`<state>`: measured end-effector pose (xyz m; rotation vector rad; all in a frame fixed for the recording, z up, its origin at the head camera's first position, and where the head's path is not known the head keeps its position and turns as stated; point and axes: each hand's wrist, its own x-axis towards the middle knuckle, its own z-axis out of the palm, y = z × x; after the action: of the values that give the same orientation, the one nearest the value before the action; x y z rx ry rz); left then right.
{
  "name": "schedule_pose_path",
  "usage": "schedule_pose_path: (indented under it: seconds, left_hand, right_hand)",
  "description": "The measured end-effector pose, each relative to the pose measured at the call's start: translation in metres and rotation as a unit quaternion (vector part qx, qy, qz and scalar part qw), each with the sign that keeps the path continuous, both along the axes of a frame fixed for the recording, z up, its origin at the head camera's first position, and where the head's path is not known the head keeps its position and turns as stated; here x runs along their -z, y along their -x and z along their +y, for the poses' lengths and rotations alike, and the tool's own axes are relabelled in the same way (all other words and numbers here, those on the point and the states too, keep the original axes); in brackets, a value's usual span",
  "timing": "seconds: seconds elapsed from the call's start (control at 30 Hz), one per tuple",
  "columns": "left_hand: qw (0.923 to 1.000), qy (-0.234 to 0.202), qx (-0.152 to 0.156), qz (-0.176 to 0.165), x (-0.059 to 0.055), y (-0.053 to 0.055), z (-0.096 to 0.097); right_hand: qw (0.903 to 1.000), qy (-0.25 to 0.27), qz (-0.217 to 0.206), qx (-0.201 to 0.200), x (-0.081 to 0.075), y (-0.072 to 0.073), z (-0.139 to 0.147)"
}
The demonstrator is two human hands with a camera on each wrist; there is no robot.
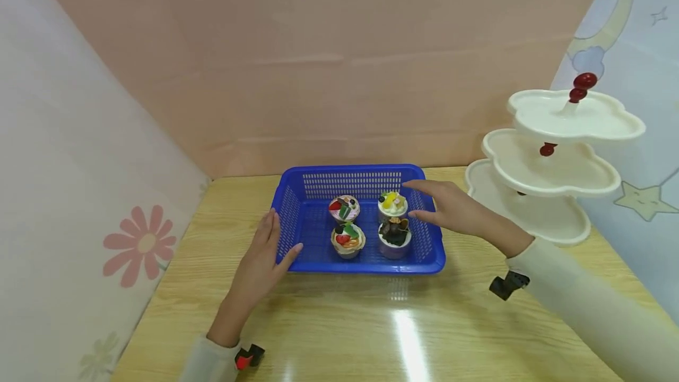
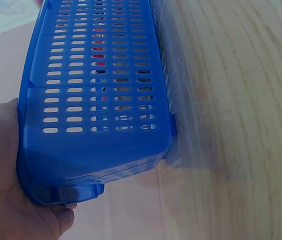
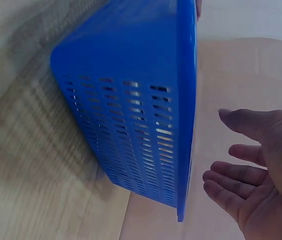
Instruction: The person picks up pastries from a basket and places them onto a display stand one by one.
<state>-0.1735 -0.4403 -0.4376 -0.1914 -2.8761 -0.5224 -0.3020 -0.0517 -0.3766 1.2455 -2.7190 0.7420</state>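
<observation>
A blue plastic basket (image 1: 366,267) stands on the wooden table, its perforated walls showing in both wrist views. Inside are several small cupcakes: one with a strawberry and green leaf on pink cream (image 1: 344,208), one with berries and orange fruit (image 1: 348,239), one with yellow fruit (image 1: 392,203) and a dark chocolate one (image 1: 395,237). My left hand (image 1: 258,261) rests on the basket's left rim near the front corner, fingers fairly straight. Over the right rim, my right hand (image 1: 451,208) reaches in with fingers and thumb apart, near the yellow-fruit cupcake and holding nothing.
To the right stands a three-tiered white cake stand (image 1: 551,164) with red beads on its post. A pinkish cloth (image 1: 339,75) forms the back wall, and patterned cloths hang at both sides. Light reflects off the tabletop (image 1: 339,323) in front of the basket.
</observation>
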Motion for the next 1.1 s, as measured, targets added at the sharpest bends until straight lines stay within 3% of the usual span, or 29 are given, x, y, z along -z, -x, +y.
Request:
schedule_pose_path:
  seconds: [0.17,0.33,0.77,1.1]
  left_hand:
    - [1.0000,-0.004,-0.005,0.001,0.001,-0.002,0.002]
    - [1.0000,-0.006,-0.006,0.004,0.003,-0.003,0.003]
    - [0.9999,0.001,-0.008,0.013,0.005,0.002,0.001]
    - [0.9998,-0.005,-0.006,0.016,0.007,0.002,0.001]
  right_hand:
    - [0.9990,-0.038,-0.001,-0.023,0.004,0.022,-0.012]
    - [0.9963,-0.079,-0.029,-0.017,0.006,0.036,-0.023]
    - [0.9859,-0.149,-0.055,-0.050,0.016,0.052,-0.041]
    - [0.9771,-0.207,-0.017,-0.047,0.022,0.060,-0.052]
